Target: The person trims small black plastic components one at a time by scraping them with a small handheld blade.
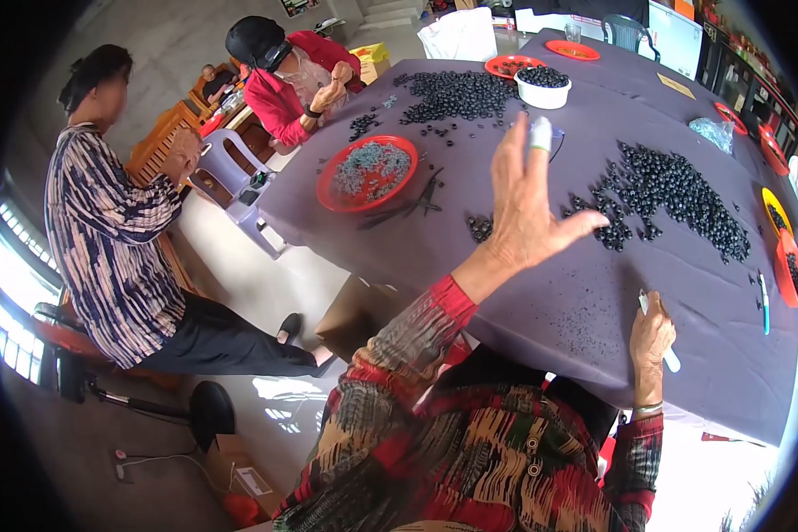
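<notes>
R grip (pixel 653 335) w/ 1 tool (pixel 672 360), L grip (pixel 522 213) w/ 1 finger wrap (pixel 540 135).

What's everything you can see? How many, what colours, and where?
Table: one, grey-purple cloth, centre
Small pieces: uncountable, black, piled on the table
White bowl: one, white, table's far side
Red plate: one, red, table's left
Other dishes: about six, red, orange, yellow, far and right edges
Pen-like tool: one, blue-white, table's right
Plastic bag: one, clear, table's right
Other people: three, red, striped, dark tops, left
Plastic chairs: two, purple left, grey far end
Left hand: one, white-wrapped fingertip, above table
Right hand: one, near edge, holding pale tool
</notes>
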### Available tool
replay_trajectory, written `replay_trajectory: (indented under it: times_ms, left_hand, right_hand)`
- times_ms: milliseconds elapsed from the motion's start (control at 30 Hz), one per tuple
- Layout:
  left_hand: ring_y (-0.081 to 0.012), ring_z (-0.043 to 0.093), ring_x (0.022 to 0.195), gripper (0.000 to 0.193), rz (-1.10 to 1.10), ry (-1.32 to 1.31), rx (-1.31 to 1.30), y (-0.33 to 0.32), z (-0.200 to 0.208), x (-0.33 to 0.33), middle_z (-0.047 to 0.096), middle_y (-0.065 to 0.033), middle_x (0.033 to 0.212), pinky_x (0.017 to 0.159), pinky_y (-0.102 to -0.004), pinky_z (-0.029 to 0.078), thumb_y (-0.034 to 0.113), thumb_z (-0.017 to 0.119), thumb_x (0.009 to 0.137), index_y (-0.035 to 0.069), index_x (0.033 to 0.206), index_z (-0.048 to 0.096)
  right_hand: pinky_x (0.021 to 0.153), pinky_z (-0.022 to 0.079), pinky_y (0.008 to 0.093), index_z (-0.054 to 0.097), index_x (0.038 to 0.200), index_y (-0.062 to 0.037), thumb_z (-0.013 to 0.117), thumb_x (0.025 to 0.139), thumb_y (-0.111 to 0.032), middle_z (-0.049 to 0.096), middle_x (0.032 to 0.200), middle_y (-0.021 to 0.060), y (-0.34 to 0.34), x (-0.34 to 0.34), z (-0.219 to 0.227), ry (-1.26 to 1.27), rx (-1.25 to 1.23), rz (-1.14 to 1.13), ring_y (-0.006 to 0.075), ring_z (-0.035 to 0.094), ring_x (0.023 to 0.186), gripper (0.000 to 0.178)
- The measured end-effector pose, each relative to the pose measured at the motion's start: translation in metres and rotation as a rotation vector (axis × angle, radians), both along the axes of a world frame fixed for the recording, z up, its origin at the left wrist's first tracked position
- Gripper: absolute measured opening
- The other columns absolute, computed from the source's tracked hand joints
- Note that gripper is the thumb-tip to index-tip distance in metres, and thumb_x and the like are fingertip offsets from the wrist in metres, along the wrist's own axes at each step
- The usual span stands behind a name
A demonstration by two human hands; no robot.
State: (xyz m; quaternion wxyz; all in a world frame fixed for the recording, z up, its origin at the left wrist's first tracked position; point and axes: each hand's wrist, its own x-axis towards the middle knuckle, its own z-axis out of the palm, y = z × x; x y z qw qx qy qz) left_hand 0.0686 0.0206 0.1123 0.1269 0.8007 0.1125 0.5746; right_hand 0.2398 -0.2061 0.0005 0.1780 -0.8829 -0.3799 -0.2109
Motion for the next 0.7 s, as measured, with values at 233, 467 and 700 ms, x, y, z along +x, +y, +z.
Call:
replay_trajectory:
  times_ms: [233,467,700]
  left_hand:
    - [-0.0323,0.053,0.1,0.047,-0.263,0.044,0.06,-0.055,-0.056,-0.028,0.051,-0.0164,0.115,0.084,-0.0391,0.045,0.01,0.077,0.066,0.003,0.11,0.061]
    - [-0.0291,0.057,0.085,0.021,-0.105,-0.03,0.076,-0.023,-0.064,-0.038,0.058,-0.0132,0.093,0.073,-0.0363,0.047,0.0,0.07,0.07,0.001,0.09,0.065]
    - [-0.0408,0.033,0.124,0.091,-0.042,-0.32,0.286,-0.03,0.034,-0.036,0.032,-0.0288,0.136,0.103,-0.0483,0.025,0.054,0.07,0.071,-0.008,0.131,0.042]
  right_hand:
    - [0.065,0.053,0.0438,0.052,0.097,-0.0048,0.064,0.075,0.0,0.064,0.086,0.0145,0.0,-0.002,-0.001,-0.013,0.009,0.002,0.036,0.065,0.078,0.025]
    - [0.066,0.053,0.0433,0.053,0.101,-0.0041,0.064,0.074,0.0,0.065,0.089,0.0148,-0.002,0.003,-0.003,0.023,0.004,0.028,0.0361,0.065,0.079,0.029]
    - [0.067,0.052,0.0435,0.054,0.102,-0.0044,0.065,0.075,0.0,0.065,0.092,0.015,0.002,0.014,-0.007,0.065,0.001,-0.001,0.0373,0.064,0.08,0.03]
